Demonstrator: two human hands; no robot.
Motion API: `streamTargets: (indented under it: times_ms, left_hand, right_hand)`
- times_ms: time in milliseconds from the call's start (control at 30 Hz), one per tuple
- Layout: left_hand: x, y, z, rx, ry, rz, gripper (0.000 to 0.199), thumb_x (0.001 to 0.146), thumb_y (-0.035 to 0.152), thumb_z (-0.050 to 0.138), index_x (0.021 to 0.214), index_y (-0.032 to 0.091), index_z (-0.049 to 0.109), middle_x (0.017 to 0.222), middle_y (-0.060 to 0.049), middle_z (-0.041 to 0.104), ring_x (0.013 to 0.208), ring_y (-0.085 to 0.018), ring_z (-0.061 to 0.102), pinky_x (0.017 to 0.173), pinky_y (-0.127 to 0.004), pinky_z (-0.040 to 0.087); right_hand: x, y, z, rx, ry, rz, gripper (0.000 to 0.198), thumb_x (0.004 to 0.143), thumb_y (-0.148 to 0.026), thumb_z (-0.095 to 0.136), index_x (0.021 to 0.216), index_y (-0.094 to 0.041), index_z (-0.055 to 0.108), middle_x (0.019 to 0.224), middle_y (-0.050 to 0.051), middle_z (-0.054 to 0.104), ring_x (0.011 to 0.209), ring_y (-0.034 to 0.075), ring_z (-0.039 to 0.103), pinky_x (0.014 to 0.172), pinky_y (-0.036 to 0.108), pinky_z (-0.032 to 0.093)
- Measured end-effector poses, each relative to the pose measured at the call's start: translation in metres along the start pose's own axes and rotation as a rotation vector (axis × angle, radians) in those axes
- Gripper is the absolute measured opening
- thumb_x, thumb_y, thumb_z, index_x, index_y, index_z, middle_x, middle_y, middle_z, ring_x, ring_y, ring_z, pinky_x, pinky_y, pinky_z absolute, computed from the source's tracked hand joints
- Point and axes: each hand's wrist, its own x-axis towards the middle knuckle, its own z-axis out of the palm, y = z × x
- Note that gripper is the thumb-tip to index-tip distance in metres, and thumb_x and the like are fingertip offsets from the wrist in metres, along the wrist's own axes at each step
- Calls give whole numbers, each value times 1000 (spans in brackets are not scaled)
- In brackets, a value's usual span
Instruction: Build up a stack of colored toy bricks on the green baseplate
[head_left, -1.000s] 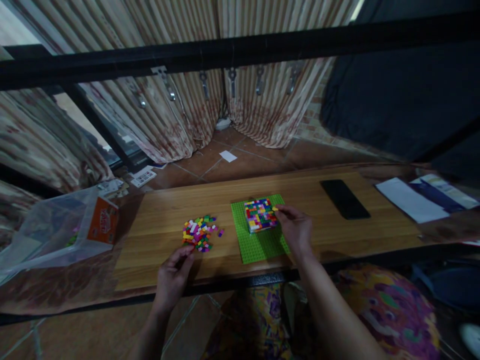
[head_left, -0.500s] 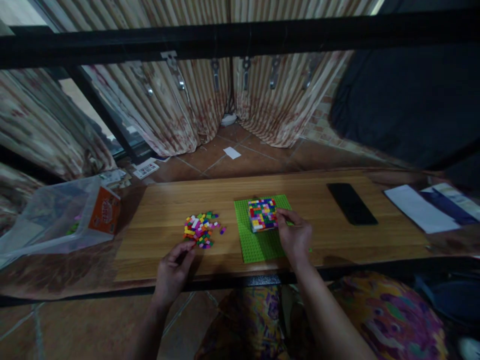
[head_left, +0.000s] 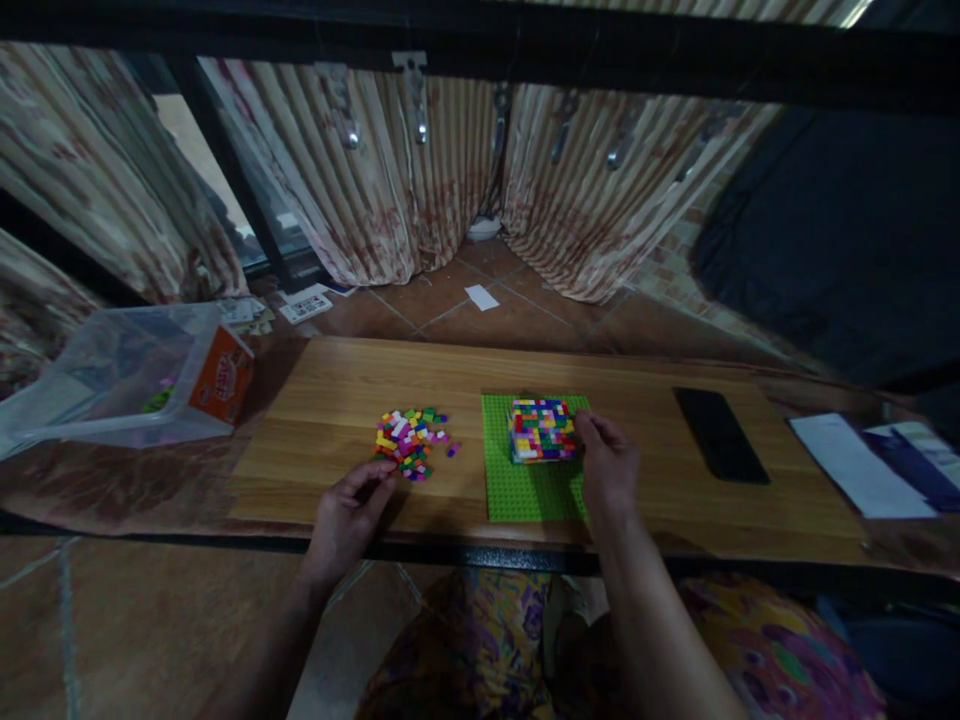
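A block built of small multicoloured toy bricks (head_left: 543, 430) stands on a green studded baseplate (head_left: 517, 500). My right hand (head_left: 609, 462) is at the block's right side, thumb and fingers drawn together against its edge; anything between the fingertips is hidden. Left of the plate lies a loose pile of toy bricks (head_left: 409, 435) in many colours. At the pile's near left edge my left hand (head_left: 352, 510) is closed in a pinch, with a small reddish toy brick (head_left: 391, 466) at its fingertips.
The wooden board (head_left: 300, 440) carries a black phone-like slab (head_left: 720, 435) at the right. White paper (head_left: 859, 465) lies past its right end. A clear plastic bin (head_left: 142, 370) with an orange label stands at the left. A dark bar (head_left: 480, 555) runs along the near edge.
The camera view has shifted, so the scene sits somewhat differently in the picture. Both hands stay close to the same places, left at the pile and right at the block's side.
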Motion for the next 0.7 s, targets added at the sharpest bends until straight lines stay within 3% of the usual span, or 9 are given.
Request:
streamTargets:
  times_ms: [300,700]
  left_hand:
    - [0,0,2,-6,-2,-14,26,79,39,64,95,19,70,95,-5,73,89,-20,67,81,-30,52]
    - [0,-2,4,-42,-7,4,25,80,38,63,94,19,70,95,-5,73,90,-20,67,86,-31,51]
  right_hand:
    - [3,-2,0,-38,-59,38,25,66,-39,75,77,-16,73,70,2,71,58,13,62,57,26,50]
    - [2,9,4,-148,-31,-113,31,71,-43,67,82,-15,71,76,4,71,68,16,63,66,29,49]
